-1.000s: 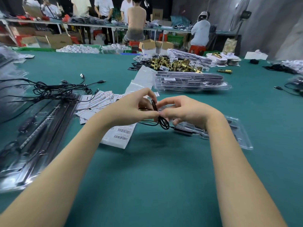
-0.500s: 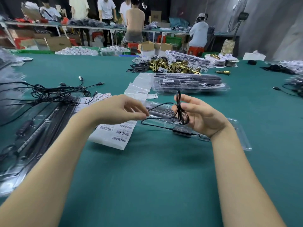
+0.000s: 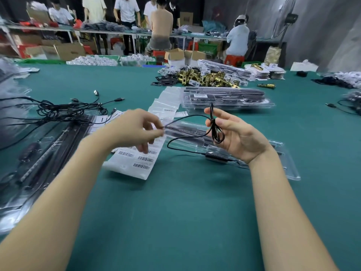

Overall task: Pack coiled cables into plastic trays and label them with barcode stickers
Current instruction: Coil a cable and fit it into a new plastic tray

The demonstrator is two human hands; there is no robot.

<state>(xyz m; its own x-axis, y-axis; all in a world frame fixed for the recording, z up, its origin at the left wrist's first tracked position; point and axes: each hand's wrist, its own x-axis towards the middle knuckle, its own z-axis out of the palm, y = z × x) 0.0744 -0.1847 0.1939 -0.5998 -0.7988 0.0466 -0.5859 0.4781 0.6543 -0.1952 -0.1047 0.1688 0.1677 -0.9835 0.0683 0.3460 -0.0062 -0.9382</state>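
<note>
Hands apart above green table (image 3: pixel 185 212). Left hand (image 3: pixel 134 130) pinching cable (image 3: pixel 187 117) end. Right hand (image 3: pixel 238 137) palm up, fingers loosely curled round small coil (image 3: pixel 216 133). Clear tray (image 3: pixel 289 165) beneath right hand; barcode sheet (image 3: pixel 140 163) beneath left.

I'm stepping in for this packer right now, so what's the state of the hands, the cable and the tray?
Left hand: pinches the cable's free end, pulled out to the left.
Right hand: holds the small coil upright against its fingers, above the tray.
The cable's inline box lies at the tray's near edge.
Barcode stickers lie left of the tray.
Done: first loops wound.
Left: finish coiling, seat the cable in the tray, stick on a barcode.
</note>
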